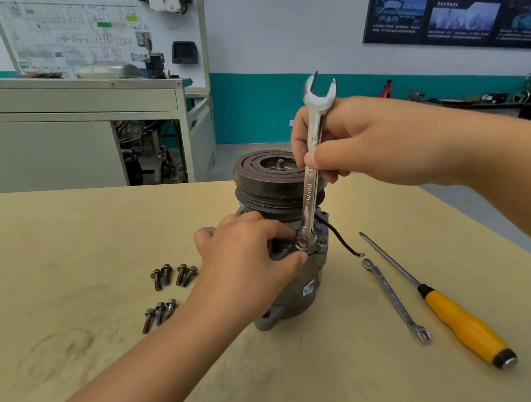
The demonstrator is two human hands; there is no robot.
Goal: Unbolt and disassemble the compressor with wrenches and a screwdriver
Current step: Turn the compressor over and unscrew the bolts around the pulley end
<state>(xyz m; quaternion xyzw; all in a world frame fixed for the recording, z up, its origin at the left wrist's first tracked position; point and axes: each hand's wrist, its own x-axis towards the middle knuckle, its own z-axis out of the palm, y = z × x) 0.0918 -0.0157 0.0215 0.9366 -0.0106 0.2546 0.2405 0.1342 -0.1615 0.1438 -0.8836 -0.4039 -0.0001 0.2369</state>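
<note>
The grey compressor (301,281) stands upright on the table, its dark pulley (265,181) on top. My right hand (359,141) grips a chrome combination wrench (312,177) near its upper open end; the wrench stands nearly upright with its ring end on a bolt (302,243) on the compressor's flange. My left hand (247,261) holds the compressor body beside that bolt, finger and thumb close to the ring end.
Several loose bolts (170,274) lie in two groups left of the compressor, the nearer group (158,314) closer to me. A slim ring wrench (393,298) and a yellow-handled screwdriver (464,321) lie to the right. A black wire (339,239) trails from the compressor. The table edge (473,213) runs diagonally on the right.
</note>
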